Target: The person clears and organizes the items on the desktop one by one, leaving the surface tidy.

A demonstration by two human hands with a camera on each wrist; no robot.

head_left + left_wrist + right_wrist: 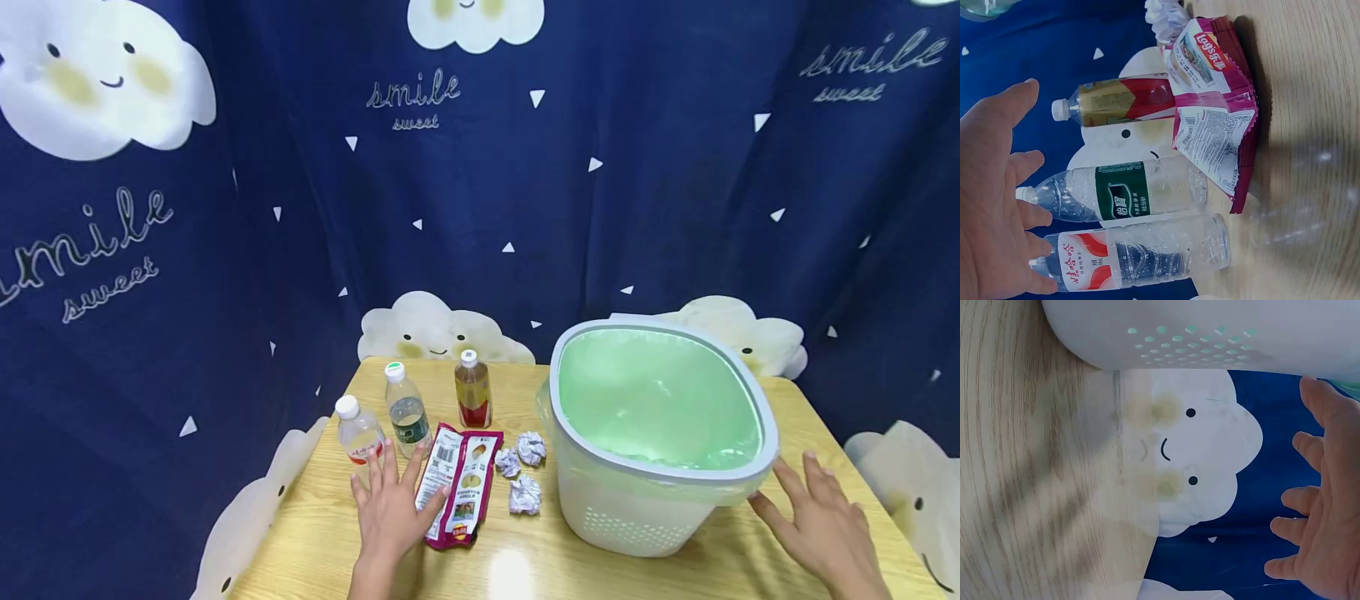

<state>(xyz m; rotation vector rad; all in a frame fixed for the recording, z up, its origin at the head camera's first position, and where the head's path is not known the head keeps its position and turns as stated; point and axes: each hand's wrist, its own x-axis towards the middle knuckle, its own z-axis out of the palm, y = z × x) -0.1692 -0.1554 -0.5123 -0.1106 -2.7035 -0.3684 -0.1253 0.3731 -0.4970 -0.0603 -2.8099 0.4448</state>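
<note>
With fingers spread, my left hand (393, 510) hovers over the near left of the table, holding nothing. Just beyond it stand a clear bottle with a red and white label (1147, 255) and a green-labelled water bottle (1125, 190). Beside its thumb lies a pink and white Lay's chip bag (463, 487). Crumpled paper balls (525, 495) sit right of the bag. A white basket (637, 508) lined with a green bag (660, 400) stands on the right. My right hand (821, 525), fingers apart and holding nothing, is just right of the basket, its thumb near the rim.
A bottle of brown drink (473, 392) stands behind the chip bag near the table's back edge. The wooden table (300, 542) backs onto a dark blue curtain (480, 192) printed with white clouds, which also hangs along both sides.
</note>
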